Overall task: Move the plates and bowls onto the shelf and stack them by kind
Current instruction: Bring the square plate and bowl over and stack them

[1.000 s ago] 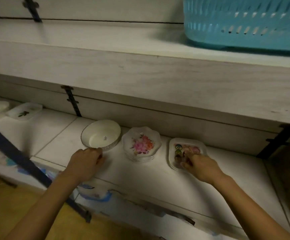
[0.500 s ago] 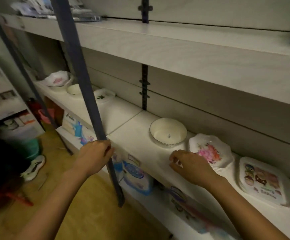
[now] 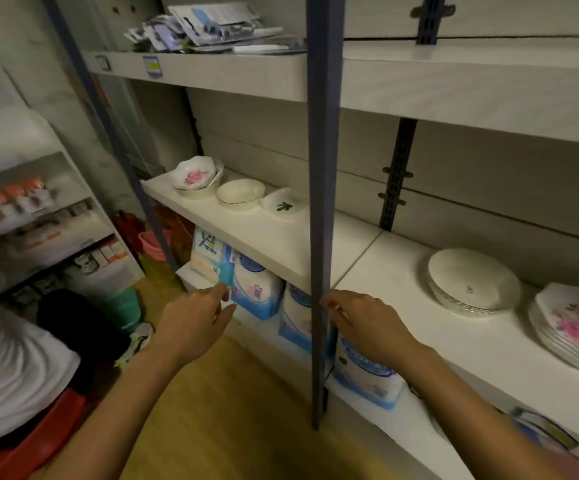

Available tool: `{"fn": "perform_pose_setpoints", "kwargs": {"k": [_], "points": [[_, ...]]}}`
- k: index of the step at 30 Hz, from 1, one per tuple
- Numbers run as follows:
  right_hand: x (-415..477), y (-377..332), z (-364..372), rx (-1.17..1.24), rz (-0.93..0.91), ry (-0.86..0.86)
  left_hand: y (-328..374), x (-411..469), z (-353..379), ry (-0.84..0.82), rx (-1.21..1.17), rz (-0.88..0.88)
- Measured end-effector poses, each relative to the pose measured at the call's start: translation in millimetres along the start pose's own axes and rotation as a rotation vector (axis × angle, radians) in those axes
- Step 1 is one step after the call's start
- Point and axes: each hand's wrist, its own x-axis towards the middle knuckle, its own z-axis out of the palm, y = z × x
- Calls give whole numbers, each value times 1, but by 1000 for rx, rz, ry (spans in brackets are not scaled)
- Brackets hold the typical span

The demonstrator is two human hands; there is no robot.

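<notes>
My left hand point(image 3: 194, 327), loose and empty, is nearer the round cream bowl point(image 3: 241, 192) ahead at the white shelf's point(image 3: 270, 237) left end; my right hand point(image 3: 367, 327), equally slack, hangs beside the blue metal post point(image 3: 324, 168).

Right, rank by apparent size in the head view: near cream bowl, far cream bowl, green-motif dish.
1. near cream bowl, though nearness to the camera may inflate it.
2=. far cream bowl and green-motif dish: too alike to rank.

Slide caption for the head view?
Empty left hand and right hand flank the post; loose dishes sit far left on the shelf, two stacks right.
</notes>
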Motion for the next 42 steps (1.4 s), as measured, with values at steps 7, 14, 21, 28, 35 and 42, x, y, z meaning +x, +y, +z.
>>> {"fn": "perform_pose_setpoints", "kwargs": {"k": [7,14,21,28,35,42], "points": [[72,-57,21,-14,-81,9,-76,21,-5,-15,5,-77],[177,-80,46,32,-41,25,-155,85,9,-32,8,-76],[284,-69,69,36,130,66,-229,182,14,-83,-1,-67],[354,-52,74,48,287,97,-258,275,40,-80,-63,-4],[395,-27,76,-23,480,168,-269,370,83,-148,-120,165],[438,14,89,31,1015,185,-286,449,120,-240,-64,251]]}}
